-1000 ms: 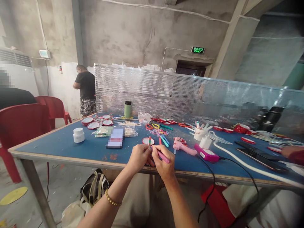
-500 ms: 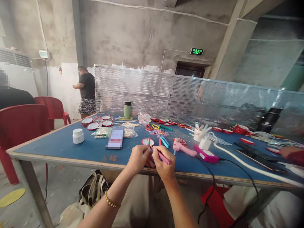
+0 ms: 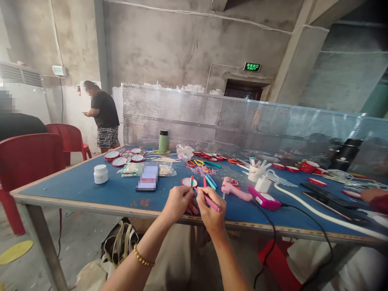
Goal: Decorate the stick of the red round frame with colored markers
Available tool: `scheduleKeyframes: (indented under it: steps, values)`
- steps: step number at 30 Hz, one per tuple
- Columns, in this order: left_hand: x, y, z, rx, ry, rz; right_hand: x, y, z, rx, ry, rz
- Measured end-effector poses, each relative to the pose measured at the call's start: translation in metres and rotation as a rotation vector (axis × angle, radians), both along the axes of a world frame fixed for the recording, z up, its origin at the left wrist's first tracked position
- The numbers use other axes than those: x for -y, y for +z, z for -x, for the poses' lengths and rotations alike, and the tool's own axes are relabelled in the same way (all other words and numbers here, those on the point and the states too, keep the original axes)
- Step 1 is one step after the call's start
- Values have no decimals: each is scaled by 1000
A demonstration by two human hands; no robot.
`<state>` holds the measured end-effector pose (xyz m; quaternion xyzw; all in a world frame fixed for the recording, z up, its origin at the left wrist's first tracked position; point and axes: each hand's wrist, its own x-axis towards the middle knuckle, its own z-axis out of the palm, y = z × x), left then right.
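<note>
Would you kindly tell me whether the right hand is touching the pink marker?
Touching: the head view shows the right hand with its fingers closed around the pink marker.

Muted light, stretched blurry edges.

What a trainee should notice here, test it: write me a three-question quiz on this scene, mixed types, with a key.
1. Multiple choice: which wrist wears the beaded bracelet?
A) right
B) left
C) both

2. True or false: the left hand pinches a thin stick while the right hand holds a pink pen.

3. Fill in the gap: in the picture, the white jar stands to the ____ of the phone on the blue table.

Key: 1. B; 2. true; 3. left
</note>
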<state>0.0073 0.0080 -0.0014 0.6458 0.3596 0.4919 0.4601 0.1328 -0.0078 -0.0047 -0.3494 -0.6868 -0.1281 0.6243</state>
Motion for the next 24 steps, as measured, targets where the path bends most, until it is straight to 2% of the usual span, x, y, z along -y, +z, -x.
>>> scheduleKeyframes:
  steps: [13,19,24]
  values:
    - [-7,1,4,130,-87,147,2,-3,-5,-195,61,121]
    - [-5,0,1,111,-42,99,4,-2,-3,-206,52,84]
    - [1,-1,0,-6,10,51,5,2,-2,-285,136,151]
